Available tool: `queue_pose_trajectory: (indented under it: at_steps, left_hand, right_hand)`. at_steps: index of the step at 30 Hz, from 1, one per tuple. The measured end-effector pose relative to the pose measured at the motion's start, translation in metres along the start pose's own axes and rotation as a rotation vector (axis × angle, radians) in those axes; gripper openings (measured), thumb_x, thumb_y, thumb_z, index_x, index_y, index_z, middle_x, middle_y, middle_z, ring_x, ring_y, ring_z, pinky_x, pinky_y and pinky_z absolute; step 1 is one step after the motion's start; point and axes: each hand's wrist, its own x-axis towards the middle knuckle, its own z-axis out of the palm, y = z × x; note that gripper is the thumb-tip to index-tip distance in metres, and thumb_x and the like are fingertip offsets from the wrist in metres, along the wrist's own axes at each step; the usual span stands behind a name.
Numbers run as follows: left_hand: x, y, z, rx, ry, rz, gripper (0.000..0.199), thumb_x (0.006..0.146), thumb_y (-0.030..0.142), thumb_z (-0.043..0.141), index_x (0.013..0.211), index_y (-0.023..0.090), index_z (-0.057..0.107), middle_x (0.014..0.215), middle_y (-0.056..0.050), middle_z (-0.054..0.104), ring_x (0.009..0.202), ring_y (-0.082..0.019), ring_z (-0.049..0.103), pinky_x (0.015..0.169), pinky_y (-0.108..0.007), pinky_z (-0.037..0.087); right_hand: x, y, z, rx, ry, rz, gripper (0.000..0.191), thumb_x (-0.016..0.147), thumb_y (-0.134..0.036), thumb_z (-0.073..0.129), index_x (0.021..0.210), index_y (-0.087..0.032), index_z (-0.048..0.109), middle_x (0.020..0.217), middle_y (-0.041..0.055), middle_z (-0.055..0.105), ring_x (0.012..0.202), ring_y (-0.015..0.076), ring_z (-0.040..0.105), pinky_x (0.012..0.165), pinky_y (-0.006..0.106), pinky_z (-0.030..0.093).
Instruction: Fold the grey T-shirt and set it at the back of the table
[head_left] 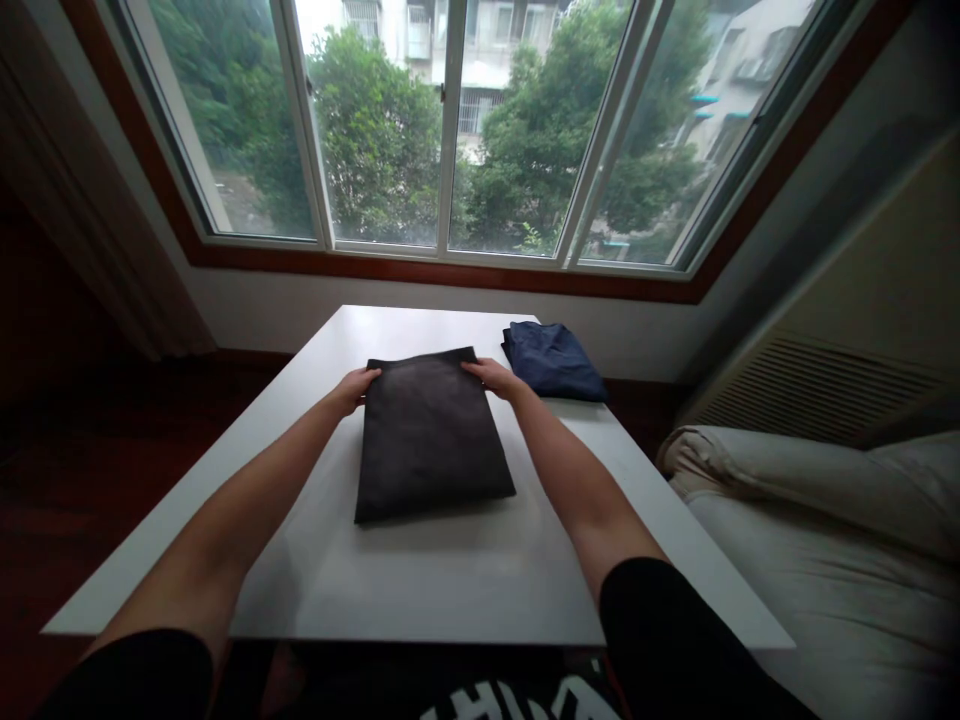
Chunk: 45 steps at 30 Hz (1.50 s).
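Note:
A dark grey-brown piece of folded cloth [431, 440], roughly square, is in front of me over the middle of the white table [420, 590]. My left hand [355, 388] grips its far left corner, thumb on top and fingers underneath. At the far right corner my right hand [491, 377] pinches the edge the same way. The far edge looks slightly lifted; whether the near edge touches the tabletop I cannot tell. What garment the cloth is does not show. Beyond my right hand lies a folded navy blue garment [555, 360] at the table's far right edge.
A pale sofa [825, 530] stands close along the right side of the table. Behind the table is a wall with a wide window [442, 150] in a brown wooden frame. A curtain [97, 190] hangs at the left, above a dark red floor [97, 480].

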Motion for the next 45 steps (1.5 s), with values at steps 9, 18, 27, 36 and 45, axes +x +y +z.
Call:
queue_pose_trajectory:
  at_steps: [9,18,27,36,45]
  left_hand:
    - [0.042,-0.036,0.012,0.436,0.231,0.115,0.021,0.089,0.036,0.062,0.098,0.021,0.075,0.103,-0.009,0.077,0.104,-0.027,0.07,0.082,-0.03,0.05]
    - [0.063,-0.057,0.022,0.682,0.296,0.115,0.031,0.096,0.044,0.053,0.108,0.024,0.073,0.114,-0.015,0.075,0.107,-0.034,0.069,0.084,-0.038,0.05]
    - [0.064,-0.056,0.022,0.802,0.326,0.154,0.038,0.102,0.049,0.043,0.113,0.026,0.071,0.11,-0.014,0.074,0.102,-0.032,0.069,0.081,-0.039,0.052]
    - [0.048,-0.04,0.034,0.911,0.26,0.523,0.042,0.1,0.034,0.047,0.137,0.019,0.061,0.137,-0.017,0.059,0.133,-0.034,0.049,0.112,-0.048,0.039]
    - [0.073,-0.061,0.077,1.041,-0.143,0.547,0.057,0.105,0.046,0.037,0.16,0.029,0.039,0.168,-0.01,0.033,0.156,-0.031,0.025,0.124,-0.056,0.019]
  right_hand:
    - [0.045,0.071,0.025,-0.62,0.202,0.244,0.02,0.095,-0.03,0.061,0.107,-0.019,0.074,0.111,0.008,0.074,0.105,0.0205,0.065,0.092,0.026,0.046]
    - [0.053,0.095,0.036,-0.831,0.23,0.305,0.028,0.102,-0.039,0.053,0.117,-0.024,0.071,0.114,0.0077,0.075,0.107,0.022,0.068,0.087,0.027,0.048]
    - [0.053,0.092,0.038,-0.895,0.2,0.315,0.033,0.103,-0.039,0.047,0.124,-0.023,0.068,0.116,0.0111,0.073,0.108,0.0263,0.068,0.088,0.033,0.05]
    - [0.05,0.073,0.047,-0.917,0.205,0.001,0.04,0.103,-0.034,0.048,0.138,-0.018,0.061,0.139,0.0147,0.059,0.13,0.0268,0.052,0.111,0.035,0.04]
    - [0.064,0.087,0.095,-0.971,-0.262,-0.133,0.062,0.107,-0.048,0.041,0.161,-0.017,0.037,0.168,0.0127,0.029,0.157,0.0278,0.021,0.127,0.044,0.017]
